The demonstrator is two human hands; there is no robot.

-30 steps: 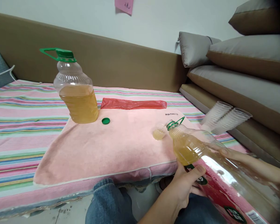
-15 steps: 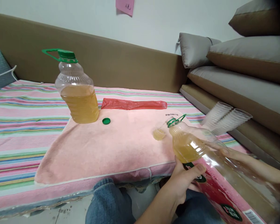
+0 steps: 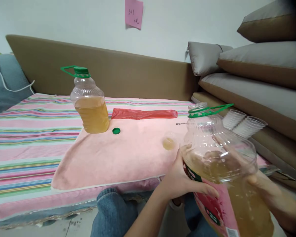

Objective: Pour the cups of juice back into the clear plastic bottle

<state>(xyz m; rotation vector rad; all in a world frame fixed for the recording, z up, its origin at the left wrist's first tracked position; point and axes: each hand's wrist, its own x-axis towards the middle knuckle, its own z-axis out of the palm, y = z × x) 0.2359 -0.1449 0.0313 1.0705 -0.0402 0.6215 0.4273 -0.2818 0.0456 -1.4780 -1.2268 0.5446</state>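
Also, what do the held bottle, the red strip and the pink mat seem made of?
Held bottle: probably clear, glossy plastic; bright highlights, see-through walls.
Red strip: likely thin plastic film, softly shiny; wrinkled.
Pink mat: matte, fuzzy-looking fabric, perhaps fleece; patchy nap.

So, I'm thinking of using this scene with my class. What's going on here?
A person is holding a large uncapped bottle in both hands, the left hand gripping its label side and the right hand on the opposite side. Its neck points up, with the liquid lying below it. Nearby, a clear cup with some yellowish liquid sits on a pink towel. A loose green cap lies near a second, capped bottle that is partly full.
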